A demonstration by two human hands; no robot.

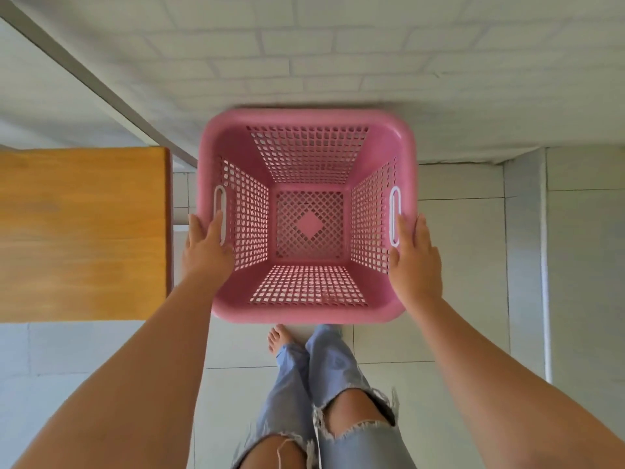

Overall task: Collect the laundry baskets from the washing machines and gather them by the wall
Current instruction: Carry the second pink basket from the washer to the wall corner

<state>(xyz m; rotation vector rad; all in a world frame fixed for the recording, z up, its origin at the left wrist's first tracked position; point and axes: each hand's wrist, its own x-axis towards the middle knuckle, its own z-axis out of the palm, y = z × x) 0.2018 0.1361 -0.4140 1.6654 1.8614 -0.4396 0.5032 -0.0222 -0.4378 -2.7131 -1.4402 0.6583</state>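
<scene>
Head view shows a pink laundry basket (307, 214) held out in front of me at the white brick wall (338, 62), its far rim touching or just short of the wall; I cannot tell which. My left hand (206, 248) and right hand (414, 258) each lie against a side rim beside a white handle slot, palms pressing inward; the grip looks flat and clamping, fingers not threaded through the slots. I cannot tell whether the basket rests on the tiled floor (456, 265) or hangs above it. I judge the step in hand to be the placing of this basket by the wall. The next move calls for lowering it level, then releasing both hands together. The basket stands upright, mouth facing up toward me; it is nearly square, with no clear long axis, handles left and right. A wooden table (84, 231) stands just beside it, left.
</scene>
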